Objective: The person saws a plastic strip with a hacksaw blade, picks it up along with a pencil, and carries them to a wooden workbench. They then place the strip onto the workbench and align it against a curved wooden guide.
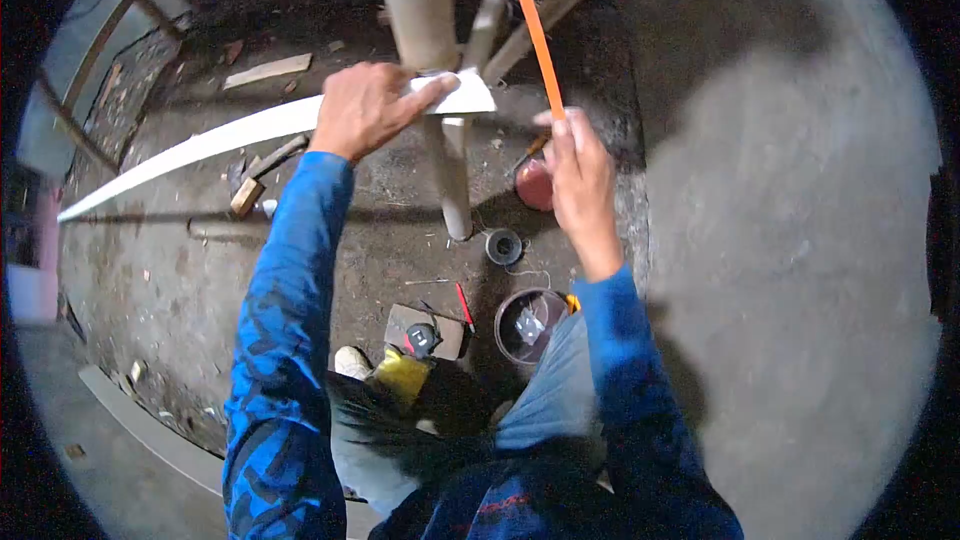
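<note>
The long white strip (230,137) is up in front of the person, by a thick pale pole (415,0). The left hand (365,110) is clamped on it near its wide end, with the thumb lying along the top. The right hand (582,175) has its fingers closed on the low end of a thin orange strip (535,25).

I think the white strip needs a firm, level hold near its end, because the long part sags and could twist. The orange one looks bendy, so a gentle grip would keep it from whipping about.

Down on the floor (780,290) are a reel (503,247), a red pen or pencil (465,305) and a round tub (500,340) with small bits in it. Left of those, a tape measure (422,340) sits on a flat piece.

The orange strip's top runs out of view. The right fingertips are blurry, and the left fingers' undersides are hidden. I can't tell if the white strip touches the pole, or what the reddish round thing (534,185) is.
</note>
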A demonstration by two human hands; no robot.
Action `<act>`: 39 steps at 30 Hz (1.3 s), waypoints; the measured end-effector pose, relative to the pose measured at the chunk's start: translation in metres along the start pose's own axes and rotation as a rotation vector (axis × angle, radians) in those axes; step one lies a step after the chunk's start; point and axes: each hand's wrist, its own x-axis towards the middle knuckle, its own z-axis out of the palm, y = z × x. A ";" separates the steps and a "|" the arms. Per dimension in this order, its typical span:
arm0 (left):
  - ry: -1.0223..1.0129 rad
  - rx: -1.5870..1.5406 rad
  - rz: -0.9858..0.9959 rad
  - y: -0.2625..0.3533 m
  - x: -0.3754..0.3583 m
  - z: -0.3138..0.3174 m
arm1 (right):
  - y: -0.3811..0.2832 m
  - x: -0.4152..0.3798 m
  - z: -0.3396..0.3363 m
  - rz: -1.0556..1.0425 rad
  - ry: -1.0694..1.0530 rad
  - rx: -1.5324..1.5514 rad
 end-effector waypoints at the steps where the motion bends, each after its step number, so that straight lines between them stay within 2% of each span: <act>1: 0.016 0.029 0.012 -0.001 0.001 0.001 | -0.002 -0.004 0.000 -0.065 0.004 -0.161; 4: 0.077 0.035 0.060 -0.002 0.001 0.003 | -0.005 -0.016 0.004 -0.081 -0.060 -0.222; 11: 0.200 -0.037 0.122 -0.006 0.000 0.007 | -0.010 -0.025 0.015 -0.102 -0.055 -0.322; 14: 0.116 -0.006 0.074 -0.004 0.001 0.003 | -0.016 -0.030 0.017 -0.101 -0.057 -0.338; 19: 0.129 -0.018 0.083 -0.005 -0.001 0.001 | -0.028 -0.029 0.019 -0.062 -0.068 -0.351; 21: 0.140 0.021 0.091 -0.002 -0.001 0.001 | -0.028 -0.019 0.023 -0.227 -0.035 -0.407; 23: 0.215 0.006 0.139 -0.007 -0.001 0.015 | -0.025 -0.004 0.029 -0.180 -0.063 -0.448; 26: 0.248 0.037 0.127 -0.003 -0.004 0.012 | -0.006 0.008 0.035 -0.317 -0.030 -0.523; 27: 0.326 0.040 0.163 -0.006 -0.005 0.018 | -0.006 0.007 0.031 -0.317 -0.026 -0.517; 29: 0.295 0.119 0.158 -0.004 -0.008 0.018 | -0.004 0.006 0.019 -0.105 0.002 -0.331; 30: 0.283 0.116 0.160 -0.005 -0.009 0.021 | 0.012 0.009 0.009 -0.063 0.058 -0.291; 32: 0.530 0.081 0.315 -0.008 -0.011 0.027 | 0.028 0.009 -0.012 0.028 0.123 -0.266; 34: 0.461 0.054 0.322 -0.010 -0.014 0.024 | 0.027 -0.001 -0.026 0.166 0.112 -0.295; 36: 0.310 -0.019 0.358 -0.012 -0.014 0.014 | 0.028 -0.021 -0.027 0.224 0.092 -0.336; 37: 0.300 -0.031 0.349 -0.016 -0.011 0.007 | 0.030 -0.030 -0.027 0.255 0.075 -0.373; 39: 0.108 -0.148 0.363 -0.022 -0.009 -0.006 | 0.053 -0.062 -0.021 0.081 0.128 -0.149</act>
